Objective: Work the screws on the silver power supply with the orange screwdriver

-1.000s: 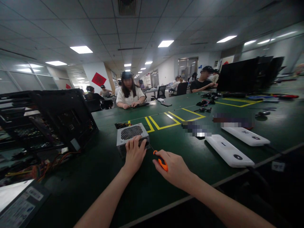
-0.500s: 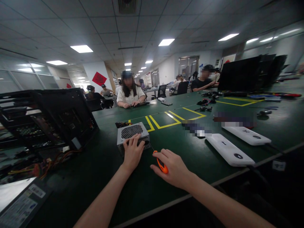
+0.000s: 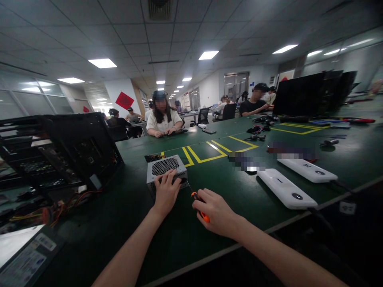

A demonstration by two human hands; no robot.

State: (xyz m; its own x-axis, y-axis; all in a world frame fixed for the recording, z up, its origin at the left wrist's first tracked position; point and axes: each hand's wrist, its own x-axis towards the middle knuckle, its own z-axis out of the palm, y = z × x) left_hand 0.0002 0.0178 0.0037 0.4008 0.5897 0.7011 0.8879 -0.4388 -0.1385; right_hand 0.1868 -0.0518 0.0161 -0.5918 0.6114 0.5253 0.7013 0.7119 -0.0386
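Note:
A grey metal computer power supply (image 3: 168, 165) with a honeycomb vent on top sits on the green table (image 3: 209, 243). My left hand (image 3: 166, 191) grips its near edge, fingers over the top and thumb at the front face. In my right hand (image 3: 217, 211) is an orange-and-black screwdriver (image 3: 205, 217), fingers wrapped round the handle. Its thin shaft points up and left to the near right corner of the power supply. Whether the tip sits in a screw is too small to make out.
An open black computer case (image 3: 98, 151) stands at left, with loose cables (image 3: 56, 211) before it. A labelled metal unit (image 3: 32, 255) lies at lower left. Two white power banks (image 3: 285, 189) lie at right. Across the table sits a person (image 3: 164, 119); monitors (image 3: 299, 93) stand far right.
My right fingers have curled more tightly round the screwdriver handle, which now shows less orange. My left hand and the power supply stay in place together; the view has shifted slightly.

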